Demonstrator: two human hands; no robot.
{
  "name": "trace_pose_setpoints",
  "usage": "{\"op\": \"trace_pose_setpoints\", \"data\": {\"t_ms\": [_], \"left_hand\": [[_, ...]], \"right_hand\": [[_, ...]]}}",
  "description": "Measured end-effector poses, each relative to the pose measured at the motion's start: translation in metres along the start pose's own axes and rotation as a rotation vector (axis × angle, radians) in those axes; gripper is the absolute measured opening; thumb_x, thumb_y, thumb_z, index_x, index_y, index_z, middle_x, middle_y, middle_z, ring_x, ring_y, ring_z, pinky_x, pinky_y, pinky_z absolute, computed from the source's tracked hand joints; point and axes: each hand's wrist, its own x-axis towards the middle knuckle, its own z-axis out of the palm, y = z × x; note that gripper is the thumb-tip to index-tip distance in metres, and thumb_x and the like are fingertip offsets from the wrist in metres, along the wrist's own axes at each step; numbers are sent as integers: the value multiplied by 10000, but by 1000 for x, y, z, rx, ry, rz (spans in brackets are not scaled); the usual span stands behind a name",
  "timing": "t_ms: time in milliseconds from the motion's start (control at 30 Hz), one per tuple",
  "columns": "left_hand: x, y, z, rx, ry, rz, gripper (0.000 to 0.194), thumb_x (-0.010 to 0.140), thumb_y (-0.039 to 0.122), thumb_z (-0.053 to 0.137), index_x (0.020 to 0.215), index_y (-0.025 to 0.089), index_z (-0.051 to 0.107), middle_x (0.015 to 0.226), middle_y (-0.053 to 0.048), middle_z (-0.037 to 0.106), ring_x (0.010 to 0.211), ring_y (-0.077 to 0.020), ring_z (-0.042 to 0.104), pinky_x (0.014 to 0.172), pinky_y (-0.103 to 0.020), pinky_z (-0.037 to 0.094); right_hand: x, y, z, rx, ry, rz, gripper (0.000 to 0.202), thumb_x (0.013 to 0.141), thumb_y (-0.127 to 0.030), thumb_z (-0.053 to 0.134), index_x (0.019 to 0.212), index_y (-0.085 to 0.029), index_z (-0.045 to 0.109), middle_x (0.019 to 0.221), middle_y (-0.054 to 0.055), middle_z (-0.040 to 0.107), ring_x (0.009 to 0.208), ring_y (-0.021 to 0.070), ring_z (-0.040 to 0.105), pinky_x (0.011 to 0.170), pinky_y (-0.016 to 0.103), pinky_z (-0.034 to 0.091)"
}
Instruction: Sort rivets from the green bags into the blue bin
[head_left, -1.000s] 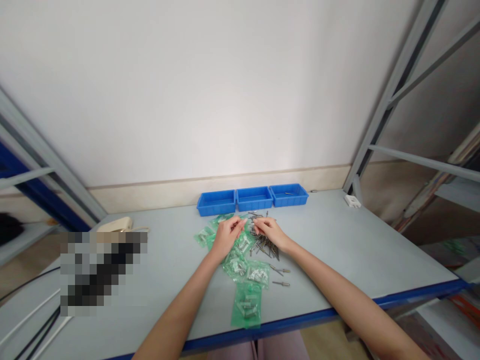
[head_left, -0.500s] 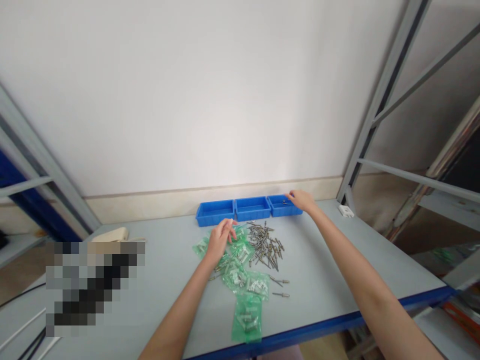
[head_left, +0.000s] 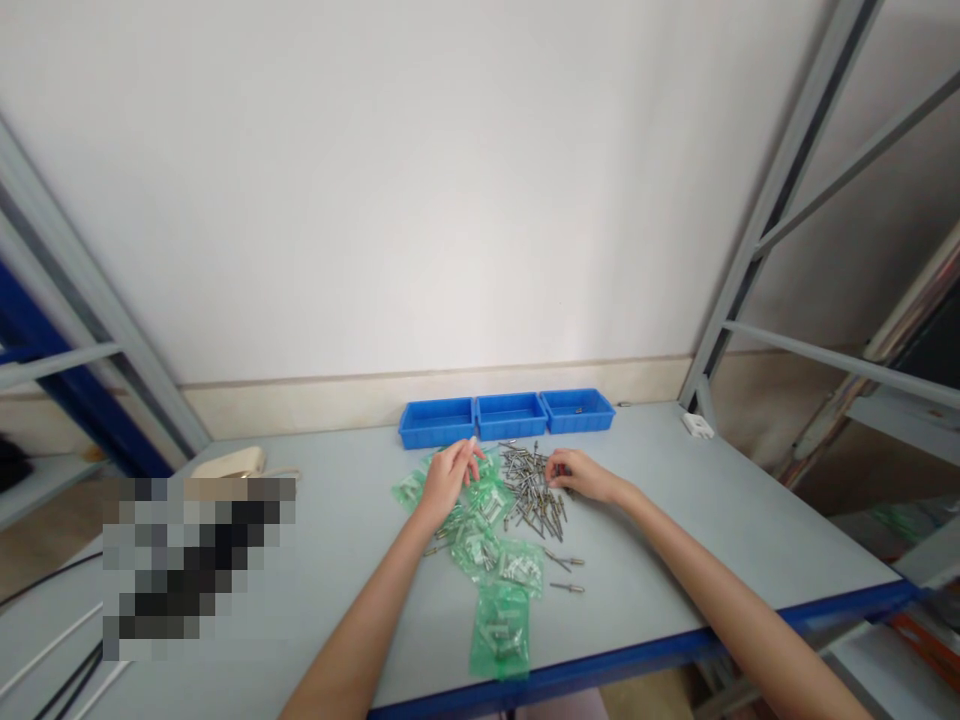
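A pile of metal pop rivets [head_left: 534,500] lies on the grey table. My right hand [head_left: 581,475] is at the pile's right edge, its fingers curled down among the rivets; whatever they pinch is hidden. Over the small green plastic bags [head_left: 474,545], just left of the pile, is my left hand [head_left: 448,480], fingers loosely bent and apart, with nothing clear in them. White and silvery small parts show through the bags. Behind the hands stand a left blue tray [head_left: 438,438], a middle blue tray [head_left: 511,430] and a right blue tray [head_left: 581,425] with a small metal piece inside.
Loose rivets [head_left: 568,588] lie nearer the front, beside one green bag [head_left: 500,635] at the table edge. A beige object [head_left: 231,463] and cables are at left, partly pixelated. At right are a white block [head_left: 697,425] and a metal frame [head_left: 757,245]. The wall stands behind.
My right hand has come from the right blue tray down to the rivet pile. The left hand stays over the green bags. The view has shifted slightly.
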Motion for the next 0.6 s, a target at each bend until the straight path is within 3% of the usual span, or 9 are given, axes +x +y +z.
{"op": "trace_pose_setpoints", "data": {"t_ms": [133,300,467,600], "left_hand": [[-1,0,1,35,-15,10,450,874,509,344,743,149,578,522,10,546,442,-111,464,483,-223,375],[-5,6,5,82,-87,26,370,860,479,405,807,155,575,539,21,551,458,-115,469,485,-220,370],[-9,12,11,145,-189,55,323,867,437,421,792,161,571,539,24,557,453,-107,468,495,-214,361],[-9,13,11,135,-220,63,335,874,411,414,707,153,546,561,13,558,469,-99,476,501,-207,363]], "right_hand": [[3,-6,-7,-69,80,39,52,756,-185,607,775,-171,652,804,29,644,753,164,570,691,262,397],[14,-36,-14,23,176,-7,133,776,-294,619,841,-184,656,815,20,687,729,161,598,677,254,400],[25,-65,-7,127,224,-100,106,767,-277,641,836,-197,648,812,4,689,738,151,608,657,231,401],[25,-67,4,151,279,-113,77,764,-253,646,800,-185,642,779,8,676,721,153,596,654,236,403]]}}
